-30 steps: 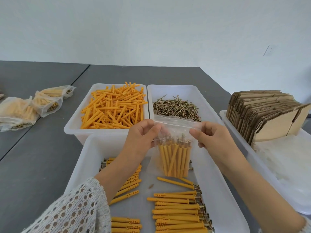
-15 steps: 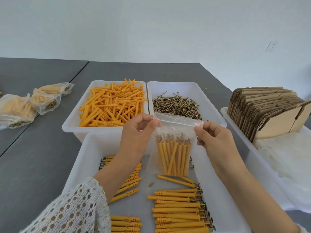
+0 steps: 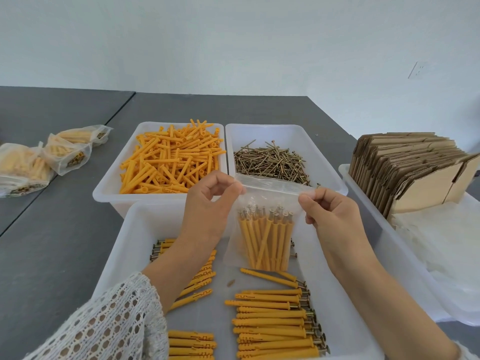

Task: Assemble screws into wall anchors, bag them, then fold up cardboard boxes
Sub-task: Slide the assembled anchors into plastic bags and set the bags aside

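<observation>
Both hands, left hand and right hand, have spread apart, pinching the filled bag taut along its top for sealing.

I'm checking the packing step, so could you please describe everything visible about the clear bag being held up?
The clear bag is a small, thin plastic pouch, held upright above the near tray. Its top strip is stretched flat between the left hand and the right hand, each pinching one upper corner. Inside stand orange wall anchors, screw heads upward, bundled together.
</observation>
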Available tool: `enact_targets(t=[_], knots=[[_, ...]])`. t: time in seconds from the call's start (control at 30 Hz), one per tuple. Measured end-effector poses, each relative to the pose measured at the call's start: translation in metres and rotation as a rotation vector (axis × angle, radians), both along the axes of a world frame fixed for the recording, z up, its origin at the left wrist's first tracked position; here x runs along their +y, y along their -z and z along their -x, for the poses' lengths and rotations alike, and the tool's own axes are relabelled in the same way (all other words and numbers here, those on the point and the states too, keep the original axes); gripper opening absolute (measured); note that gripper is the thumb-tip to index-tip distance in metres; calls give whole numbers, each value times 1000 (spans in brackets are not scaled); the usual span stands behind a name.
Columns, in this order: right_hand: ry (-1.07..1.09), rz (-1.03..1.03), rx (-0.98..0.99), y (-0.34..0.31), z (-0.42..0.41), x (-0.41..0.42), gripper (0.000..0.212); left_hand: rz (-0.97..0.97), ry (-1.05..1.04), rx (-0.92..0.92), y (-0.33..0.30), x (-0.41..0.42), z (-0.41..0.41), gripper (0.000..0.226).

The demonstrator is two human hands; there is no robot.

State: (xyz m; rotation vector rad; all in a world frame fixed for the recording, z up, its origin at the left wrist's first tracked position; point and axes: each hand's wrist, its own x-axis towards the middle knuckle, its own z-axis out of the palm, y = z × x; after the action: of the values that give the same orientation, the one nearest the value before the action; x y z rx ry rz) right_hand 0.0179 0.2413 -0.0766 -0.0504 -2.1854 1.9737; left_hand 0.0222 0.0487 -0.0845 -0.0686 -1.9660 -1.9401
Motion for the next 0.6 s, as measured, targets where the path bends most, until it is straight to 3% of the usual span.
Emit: enact_targets(t=[0.23,0.4,0.53,0.6], knots=[[-17,6,27,1,0,3,8,-40,70,-57,-1,3,1,10],[-21,14,47,3,0,1,9,-2,55,-32,0,3,0,18],[-19,15,57,4,-1,2,10,70,31,-37,3,1,1,4],[-33,-7,72,4,-1,1,11,98,8,-32,5,0,1,8]])
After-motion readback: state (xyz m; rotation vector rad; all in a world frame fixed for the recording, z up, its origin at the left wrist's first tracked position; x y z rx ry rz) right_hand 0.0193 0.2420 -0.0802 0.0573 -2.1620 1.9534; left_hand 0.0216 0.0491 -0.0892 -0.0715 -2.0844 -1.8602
